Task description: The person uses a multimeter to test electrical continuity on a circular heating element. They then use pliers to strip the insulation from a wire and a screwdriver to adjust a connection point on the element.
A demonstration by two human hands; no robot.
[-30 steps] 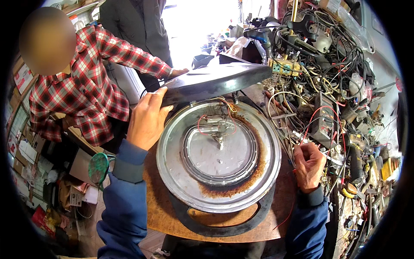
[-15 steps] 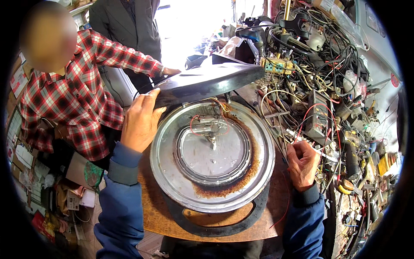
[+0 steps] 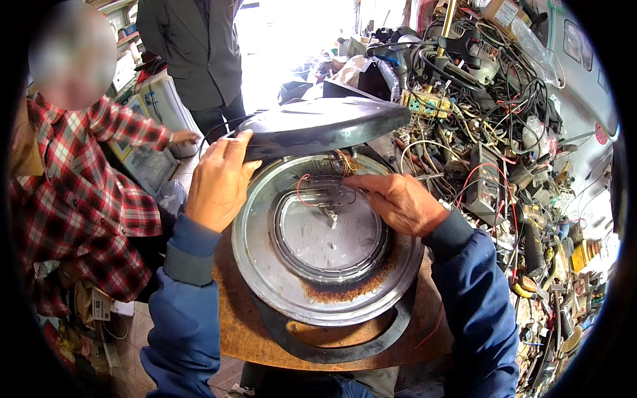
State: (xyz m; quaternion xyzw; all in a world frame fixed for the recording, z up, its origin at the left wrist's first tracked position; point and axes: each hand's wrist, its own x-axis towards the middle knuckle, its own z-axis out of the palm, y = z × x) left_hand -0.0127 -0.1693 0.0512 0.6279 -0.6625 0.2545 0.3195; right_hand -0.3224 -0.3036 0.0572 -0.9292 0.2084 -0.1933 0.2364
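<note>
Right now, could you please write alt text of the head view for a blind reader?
The left hand holds up a black cover at the far side of a round, stained metal appliance on a table; the right hand is near its wires. Tangled cables lie at right; a person in plaid is at left.

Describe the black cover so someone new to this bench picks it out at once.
Find the brown wooden table, then the round silver pan above it. At the pan's far edge, the left hand holds the tilted black cover by its left side. Its smooth, shiny, dark surface sets it apart from the scorched pan.
</note>
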